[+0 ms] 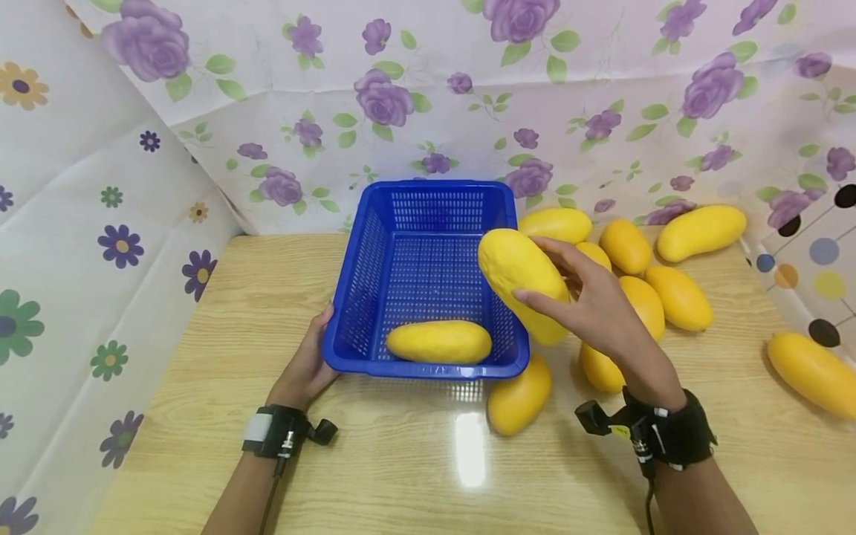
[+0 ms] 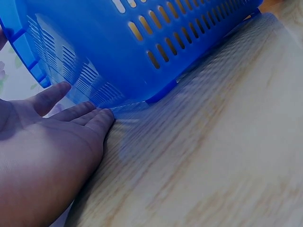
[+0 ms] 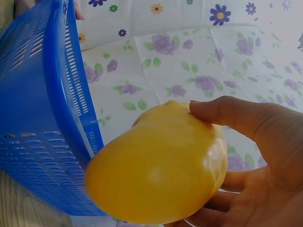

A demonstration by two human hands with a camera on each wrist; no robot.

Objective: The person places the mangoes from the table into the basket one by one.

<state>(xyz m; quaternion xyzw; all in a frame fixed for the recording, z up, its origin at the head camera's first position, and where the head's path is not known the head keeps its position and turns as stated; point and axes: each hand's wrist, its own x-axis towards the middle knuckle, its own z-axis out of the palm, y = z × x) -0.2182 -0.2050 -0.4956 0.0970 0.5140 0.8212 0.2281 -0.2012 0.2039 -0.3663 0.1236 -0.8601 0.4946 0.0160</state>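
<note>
R hand [image 1: 595, 297] grips a mango [image 1: 524, 282] over the basket [image 1: 374, 245] right rim, mid-table; L hand [image 1: 309, 364], fingers flat, steadies the near-left corner. Risk: smooth mango may slip, hit the rim, roll off toward loose mangoes [image 1: 675, 293] at the right edge. Table [image 1: 414, 461]: glossy wood; floral cloth [image 1: 468, 82] behind.
</note>
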